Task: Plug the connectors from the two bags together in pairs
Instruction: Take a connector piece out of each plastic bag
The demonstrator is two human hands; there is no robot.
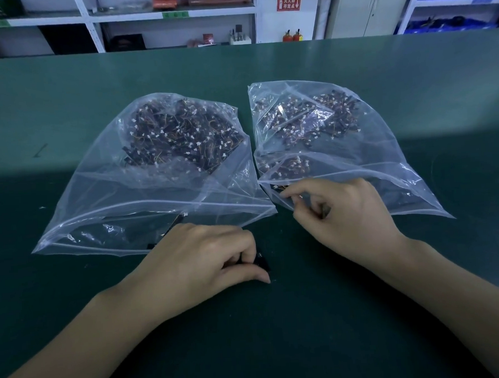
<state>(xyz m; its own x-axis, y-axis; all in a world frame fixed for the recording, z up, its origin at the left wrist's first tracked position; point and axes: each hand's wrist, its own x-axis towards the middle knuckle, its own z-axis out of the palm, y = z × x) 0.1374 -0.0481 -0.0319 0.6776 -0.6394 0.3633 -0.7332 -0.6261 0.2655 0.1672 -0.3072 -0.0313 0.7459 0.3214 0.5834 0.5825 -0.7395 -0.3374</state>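
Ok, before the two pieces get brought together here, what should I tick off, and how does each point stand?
1. Left hand holds a small black connector piece over the dark green table mat: ok.
2. Right hand has a mating piece from the right clear plastic bag: cannot tell; fingers curl at its mouth.
3. Left clear plastic bag lies open towards the person: ok.
4. Plug ends face each other: cannot tell.
5. Pair joined: not ok, hands are apart.

Left hand (201, 256) fingers curled, pinching; right hand (340, 213) fingers pinched together.
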